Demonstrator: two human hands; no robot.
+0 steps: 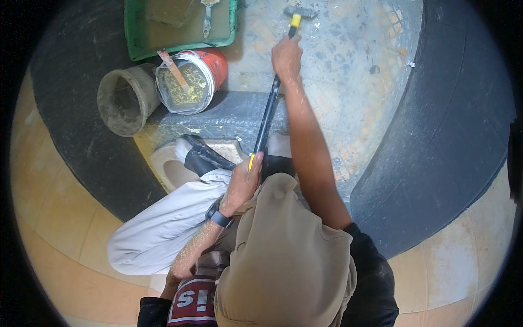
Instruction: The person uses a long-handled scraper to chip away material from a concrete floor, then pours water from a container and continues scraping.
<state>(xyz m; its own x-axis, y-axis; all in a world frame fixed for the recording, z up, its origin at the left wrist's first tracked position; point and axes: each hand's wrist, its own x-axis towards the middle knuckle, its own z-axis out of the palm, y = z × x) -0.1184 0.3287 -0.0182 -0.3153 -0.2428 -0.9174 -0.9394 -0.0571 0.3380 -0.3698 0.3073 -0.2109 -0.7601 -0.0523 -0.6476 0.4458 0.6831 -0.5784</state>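
Note:
Both of my hands grip a long-handled brush with a black pole (267,118). My right hand (287,57) is closed round the pole close to the head, just below a yellow collar. My left hand (243,182), with a dark watch on its wrist, is closed round the lower end, where a yellow piece shows. The grey brush head (300,11) touches the wet, blotchy grey floor (343,71). Its bristles are too small to make out clearly. Pale specks cover my left forearm.
A green tray (235,27) of murky liquid holds a paintbrush (207,19). Below it stand a tilted red-and-white bucket (218,68) with yellow-flecked liquid and a flat stick (173,71), and a dirty translucent bucket (143,90). Dark curved walls (447,131) flank the floor. A cream basin (163,161) lies by my shoe.

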